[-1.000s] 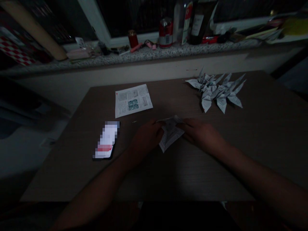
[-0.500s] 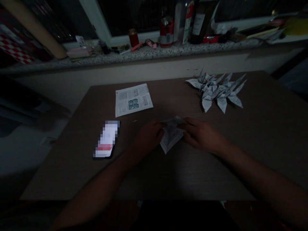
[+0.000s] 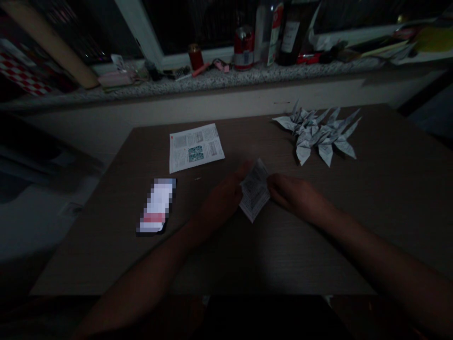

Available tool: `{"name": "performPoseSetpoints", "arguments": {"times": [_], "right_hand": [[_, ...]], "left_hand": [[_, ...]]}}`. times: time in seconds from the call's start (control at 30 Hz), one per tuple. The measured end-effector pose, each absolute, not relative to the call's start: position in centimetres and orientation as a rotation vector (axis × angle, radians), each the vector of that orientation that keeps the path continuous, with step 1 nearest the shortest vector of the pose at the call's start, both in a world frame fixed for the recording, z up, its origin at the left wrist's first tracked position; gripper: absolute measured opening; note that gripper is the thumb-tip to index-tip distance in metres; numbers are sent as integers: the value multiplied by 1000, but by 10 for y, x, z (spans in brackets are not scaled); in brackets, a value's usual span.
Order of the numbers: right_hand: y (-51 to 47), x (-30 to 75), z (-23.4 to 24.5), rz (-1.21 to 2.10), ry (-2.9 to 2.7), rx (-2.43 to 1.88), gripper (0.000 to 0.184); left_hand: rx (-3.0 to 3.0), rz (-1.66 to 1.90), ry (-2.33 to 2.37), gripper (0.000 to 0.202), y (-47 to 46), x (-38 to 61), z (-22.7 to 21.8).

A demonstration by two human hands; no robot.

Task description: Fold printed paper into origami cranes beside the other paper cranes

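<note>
A folded piece of printed paper [image 3: 255, 191], roughly diamond-shaped, is held between my two hands above the middle of the table. My left hand [image 3: 230, 191] grips its left edge, with the fingers partly in shadow. At its right corner my right hand [image 3: 288, 191] pinches the paper with curled fingers. Faint crease lines run down the paper's middle. Farther back on the right lies a cluster of folded paper cranes [image 3: 318, 134] made of similar printed paper. A flat printed sheet [image 3: 196, 147] rests at the back left of the table.
A lit phone [image 3: 156, 206] lies on the table [image 3: 219, 264] to the left of my left arm. Behind the table, a speckled stone windowsill [image 3: 212, 81] carries a red can [image 3: 244, 48], bottles [image 3: 290, 35], a small jar [image 3: 195, 57] and assorted clutter.
The folded paper has turned and is lifted more upright, its top corner now pointing up. My right fingers have drawn in to its right corner; the left hand shifted slightly.
</note>
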State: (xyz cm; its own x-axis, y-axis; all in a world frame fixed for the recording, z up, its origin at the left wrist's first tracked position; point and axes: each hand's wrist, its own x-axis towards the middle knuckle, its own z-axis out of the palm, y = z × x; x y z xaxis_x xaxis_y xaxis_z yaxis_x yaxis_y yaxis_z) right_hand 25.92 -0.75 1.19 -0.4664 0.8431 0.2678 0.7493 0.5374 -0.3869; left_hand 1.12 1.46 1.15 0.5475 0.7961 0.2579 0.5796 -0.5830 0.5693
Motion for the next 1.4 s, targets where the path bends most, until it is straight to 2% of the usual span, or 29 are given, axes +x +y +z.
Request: {"name": "performPoseSetpoints", "arguments": {"times": [0.07, 0.13, 0.23, 0.33, 0.47, 0.63, 0.93, 1.17, 1.4], "right_hand": [[-8, 259, 11, 298, -2332, -1381, 14], [-9, 259, 10, 293, -2308, -1418, 15], [-9, 262, 6, 294, -2271, -1428, 25], [-8, 267, 2, 326, -2223, -1398, 33], [-6, 274, -1, 406, -2240, -1259, 42], [0, 281, -6, 391, -2405, -1064, 32], [6, 283, -12, 270, -2529, -990, 30], [5, 287, -18, 364, -2553, -991, 41], [3, 276, -15, 453, -2382, -1047, 29]], "left_hand": [[2310, 690, 1156, 76, 15, 10, 10], [2297, 684, 1173, 68, 17, 9, 8], [2366, 682, 1139, 49, 20, 5, 6], [2403, 657, 1075, 44, 23, 1, 5], [2401, 607, 981, 47, 26, -5, 5], [2475, 524, 879, 53, 31, -12, -2], [2663, 405, 836, 53, 34, -15, -8], [2741, 294, 836, 60, 30, -14, 1], [2752, 336, 851, 47, 27, -10, -3]]}}
